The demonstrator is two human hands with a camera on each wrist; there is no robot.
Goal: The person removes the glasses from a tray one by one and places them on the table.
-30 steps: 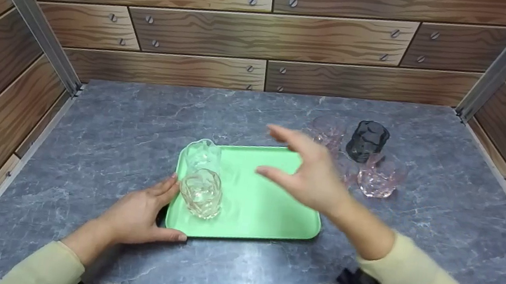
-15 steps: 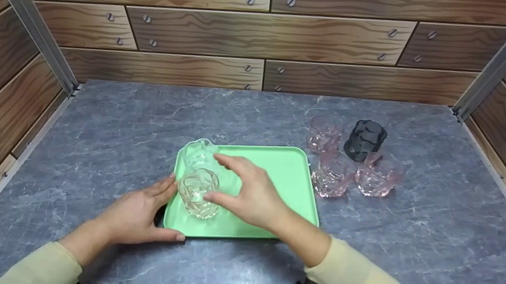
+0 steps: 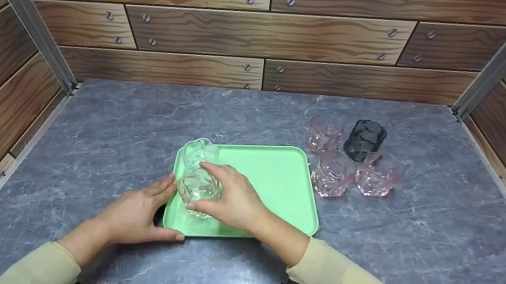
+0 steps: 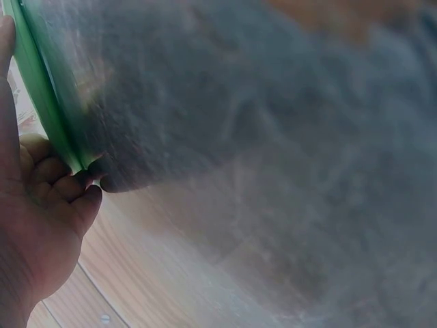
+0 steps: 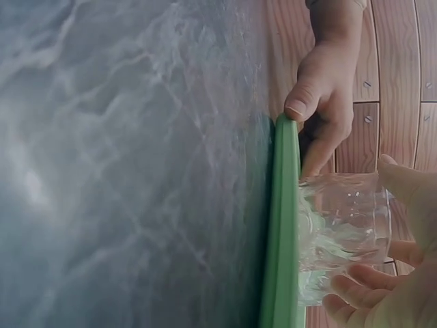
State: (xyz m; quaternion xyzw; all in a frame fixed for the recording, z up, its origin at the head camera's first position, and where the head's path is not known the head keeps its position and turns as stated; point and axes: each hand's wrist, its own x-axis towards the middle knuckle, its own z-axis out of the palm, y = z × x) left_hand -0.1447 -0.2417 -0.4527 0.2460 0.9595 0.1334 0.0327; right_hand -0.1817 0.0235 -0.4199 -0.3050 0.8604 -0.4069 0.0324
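Observation:
A light green tray (image 3: pixel 272 183) lies on the table, carrying two glasses along its left side. My left hand (image 3: pixel 138 215) holds its near left corner, thumb along the front rim and fingers at the left side. The right wrist view also shows this left hand (image 5: pixel 330 89) on the tray's edge. My right hand (image 3: pixel 240 204) curls round a faintly yellow drinking glass (image 3: pixel 198 188), thumb on the near side and fingers beyond it. Its base stands on the tray in the right wrist view (image 5: pixel 341 219). Behind it is a clear, slightly bluish glass (image 3: pixel 200 150), partly hidden.
Right of the tray stand three pink glasses, one at the back (image 3: pixel 325 134), one beside the tray (image 3: pixel 331 177) and one further right (image 3: pixel 378 178). A dark grey glass (image 3: pixel 364 140) is among them. Wood-patterned walls (image 3: pixel 199 32) enclose the grey marbled table (image 3: pixel 140 107).
My right hand has moved left from above the tray's right side and closed round the yellowish glass. The left hand stays on the tray's corner.

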